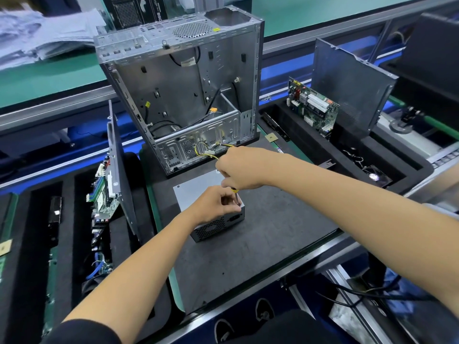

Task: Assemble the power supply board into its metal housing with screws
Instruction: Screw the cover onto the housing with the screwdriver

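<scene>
The power supply housing (198,194), a grey metal box with a perforated grille and a socket on its near face, is placed on the dark mat (260,244) in the middle of the work surface, just in front of the open computer case (188,95). Its top plate is pale and flat. A screwdriver (236,194) with a yellow and black handle is held upright over the near right corner of the housing. The handle is gripped by the right hand (238,170), whose fingers are curled around it. The lower shaft is pinched by the fingers of the left hand (216,204), which rests on the top of the housing. The screw itself cannot be seen, because it is hidden by the fingers.

Behind the hands, a bundle of yellow and black wires (211,151) is seen at the lower front of the case. To the left, a circuit board (104,194) is standing on edge in a black foam tray (37,244). To the right, another board (313,105) is leaned beside a dark metal panel (347,83).
</scene>
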